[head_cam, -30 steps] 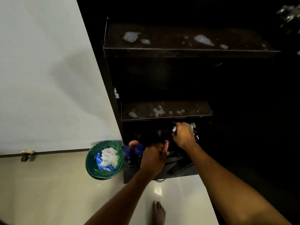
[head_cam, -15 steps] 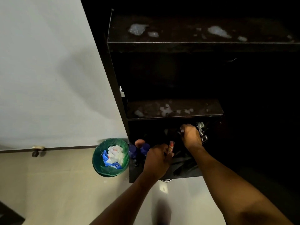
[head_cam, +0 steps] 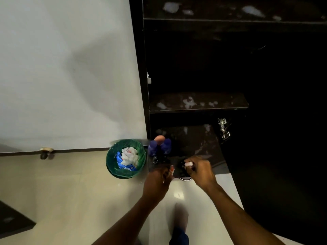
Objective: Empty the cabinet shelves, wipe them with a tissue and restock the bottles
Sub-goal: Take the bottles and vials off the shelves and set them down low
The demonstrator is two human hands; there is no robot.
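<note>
A dark open cabinet holds three stained shelves: a top shelf [head_cam: 230, 20], a middle shelf [head_cam: 196, 107] and a bottom shelf [head_cam: 198, 138]. At the bottom shelf's front left stand two blue bottles [head_cam: 160, 146] and a pink-capped one [head_cam: 159, 138], with small dark bottles [head_cam: 155, 159] before them. My left hand [head_cam: 156, 182] grips a small red-tipped item at the shelf's front edge. My right hand [head_cam: 199, 171] holds a small dark bottle with a pale cap [head_cam: 188, 164] just right of it.
A green bin [head_cam: 113, 167] with crumpled tissues and blue wrappers sits on the floor left of the cabinet. A metal hinge [head_cam: 223, 129] hangs at the right of the bottom shelf. White wall to the left; my foot [head_cam: 180, 220] stands on the glossy floor.
My right hand has drawn back from deep under the middle shelf to the bottom shelf's front edge, with a small bottle in it. My left hand dropped slightly toward the edge. The view shifted closer.
</note>
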